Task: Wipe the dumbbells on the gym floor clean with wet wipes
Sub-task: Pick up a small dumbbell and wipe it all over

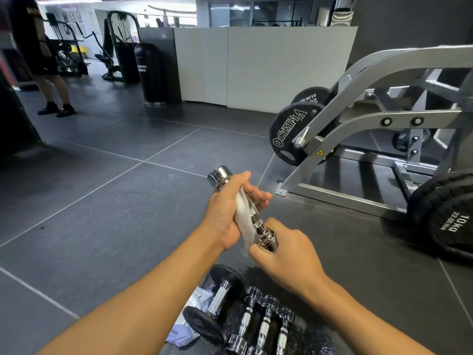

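Head view showed the left grip (225, 213) curled round a wet wipe (242, 217) on the handle of the chrome dumbbell (256, 221). The right grip (289, 254) pinched its lower end.

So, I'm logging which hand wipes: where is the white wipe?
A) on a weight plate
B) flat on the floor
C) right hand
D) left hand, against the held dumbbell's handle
D: the left hand holds the white wipe against the handle of the chrome dumbbell; the right hand only grips its near end.
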Demonstrator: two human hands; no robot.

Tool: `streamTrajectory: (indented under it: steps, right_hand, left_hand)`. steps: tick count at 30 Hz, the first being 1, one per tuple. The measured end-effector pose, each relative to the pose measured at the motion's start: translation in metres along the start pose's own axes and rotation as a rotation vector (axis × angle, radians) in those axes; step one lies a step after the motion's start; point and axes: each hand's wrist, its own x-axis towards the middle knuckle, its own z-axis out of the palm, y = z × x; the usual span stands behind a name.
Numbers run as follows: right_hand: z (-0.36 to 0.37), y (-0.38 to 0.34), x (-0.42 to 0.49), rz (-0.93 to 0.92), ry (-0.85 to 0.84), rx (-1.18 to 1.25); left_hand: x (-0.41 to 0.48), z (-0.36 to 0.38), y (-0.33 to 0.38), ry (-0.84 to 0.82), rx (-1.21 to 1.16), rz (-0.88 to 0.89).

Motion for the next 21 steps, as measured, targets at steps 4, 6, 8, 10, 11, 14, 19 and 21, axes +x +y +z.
streamTrajectory:
  steps: [4, 6, 8, 10, 11, 14, 19, 21]
  right_hand:
    - [-0.004, 0.001, 0.000, 0.118, -0.444, 0.912]
    - [-0.011, 0.005, 0.001, 0.257, -0.811, 1.449]
    - [-0.013, 0.007, 0.000, 0.258, -0.852, 1.562]
    - [-0.012, 0.004, -0.003, 0.214, -0.636, 1.276]
    - [-0.011, 0.002, -0.004, 0.155, -0.443, 1.004]
    - [-0.006, -0.005, -0.004, 0.016, 0.006, 0.271]
    - [-0.005, -0.010, -0.009, 0.043, 0.071, 0.189]
    - [-0.007, -0.009, -0.009, 0.058, 0.079, 0.255]
  left_hand:
    - [0.003, 0.000, -0.003, 0.015, -0.018, -0.023]
    - [0.001, 0.001, -0.001, -0.043, -0.057, -0.042]
    - [-0.001, 0.004, 0.000, -0.110, -0.047, -0.026]
    - [-0.004, 0.006, 0.002, -0.107, -0.030, -0.015]
    - [-0.003, 0.005, 0.002, -0.074, -0.032, -0.017]
    - [0.003, 0.000, -0.002, 0.016, -0.035, -0.013]
    - [0.002, 0.002, -0.009, 0.006, 0.001, -0.032]
    - [0.002, 0.003, -0.013, 0.002, 0.023, -0.005]
